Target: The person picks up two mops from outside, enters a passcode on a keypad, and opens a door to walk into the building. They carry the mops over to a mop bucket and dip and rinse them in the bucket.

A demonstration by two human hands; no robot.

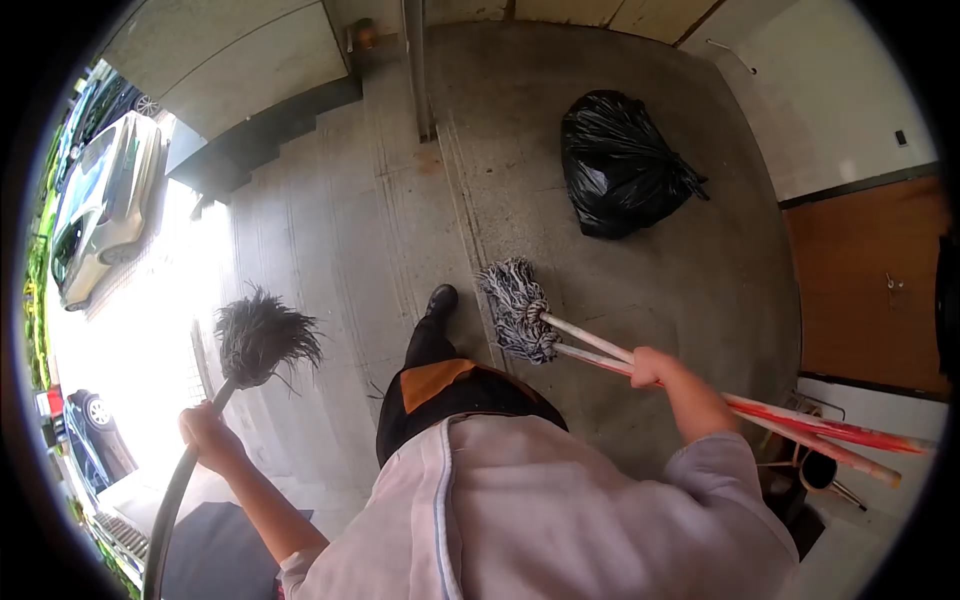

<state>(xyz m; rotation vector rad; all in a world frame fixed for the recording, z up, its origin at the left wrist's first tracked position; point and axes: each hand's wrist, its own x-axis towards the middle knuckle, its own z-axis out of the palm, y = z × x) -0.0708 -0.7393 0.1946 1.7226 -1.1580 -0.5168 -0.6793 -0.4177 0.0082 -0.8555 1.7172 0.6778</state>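
Note:
My left hand (pixel 212 440) is wrapped round the long pale handle of a broom (pixel 262 340), just below its head. The broom's dark, ragged bristles point upward, clear of the floor. In my right hand (pixel 650 368) are two string mops (pixel 520 305), gripped together by their handles. The mops' grey and white strands hang side by side in front of me. One handle is streaked with red and the other is paler; both run back past my right forearm.
A tied black garbage bag (pixel 625 165) lies on the concrete floor (pixel 480 110) ahead to the right. A metal post (pixel 417 75) stands ahead. To the right is a brown door (pixel 865 290). Parked cars (pixel 110 205) are outside on the left, past the bright opening.

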